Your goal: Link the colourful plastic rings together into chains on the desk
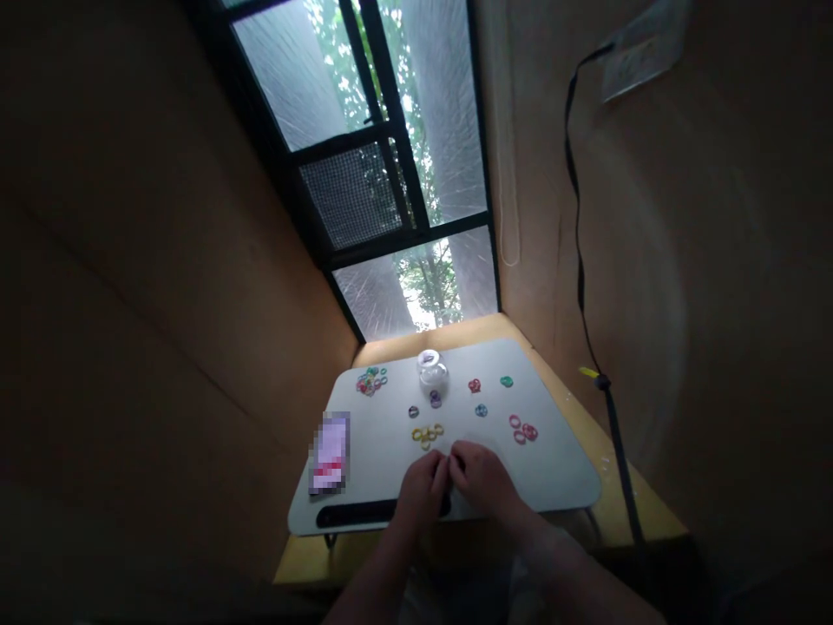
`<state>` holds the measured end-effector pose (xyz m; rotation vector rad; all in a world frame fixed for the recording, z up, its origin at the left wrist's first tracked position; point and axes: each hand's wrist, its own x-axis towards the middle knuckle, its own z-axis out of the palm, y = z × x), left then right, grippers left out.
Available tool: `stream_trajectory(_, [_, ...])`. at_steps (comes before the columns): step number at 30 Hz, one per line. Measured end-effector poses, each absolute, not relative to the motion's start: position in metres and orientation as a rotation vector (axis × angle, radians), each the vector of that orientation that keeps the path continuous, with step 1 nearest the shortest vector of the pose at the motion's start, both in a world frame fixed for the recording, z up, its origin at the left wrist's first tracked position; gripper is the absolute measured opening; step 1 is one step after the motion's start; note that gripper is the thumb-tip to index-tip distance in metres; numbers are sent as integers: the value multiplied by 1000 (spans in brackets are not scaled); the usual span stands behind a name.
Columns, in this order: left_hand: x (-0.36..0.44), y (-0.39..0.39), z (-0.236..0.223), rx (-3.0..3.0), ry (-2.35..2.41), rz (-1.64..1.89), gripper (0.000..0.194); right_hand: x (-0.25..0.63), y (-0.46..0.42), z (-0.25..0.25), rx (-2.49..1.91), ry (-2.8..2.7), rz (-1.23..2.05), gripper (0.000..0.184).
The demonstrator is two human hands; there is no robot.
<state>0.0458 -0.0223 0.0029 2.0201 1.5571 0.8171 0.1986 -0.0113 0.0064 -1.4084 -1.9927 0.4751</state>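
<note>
My left hand [422,488] and my right hand [480,477] meet near the front edge of a grey mat [560,473], fingertips pressed together. Both look pinched; what they hold is too small to make out. Just beyond the fingers lies a cluster of yellow rings [427,433]. Further out are pink rings [522,429], a blue ring [481,410], a red ring [475,385], a green ring [506,381], a purple ring [436,399], a dark ring [413,411] and a mixed pile of rings [370,380]. A small clear jar [431,369] stands at the back.
A blurred card [330,452] lies at the mat's left edge, and a black bar [355,513] runs along its front. The mat rests on a yellow table [625,512] between brown walls. A black cable [582,295] hangs down the right wall. A window is behind.
</note>
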Motion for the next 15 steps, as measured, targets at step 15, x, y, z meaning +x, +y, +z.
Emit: stream_trajectory(15, [45,-22,7,1915,1525,915,29,203,-9,-4,-1242,-1893,597,13])
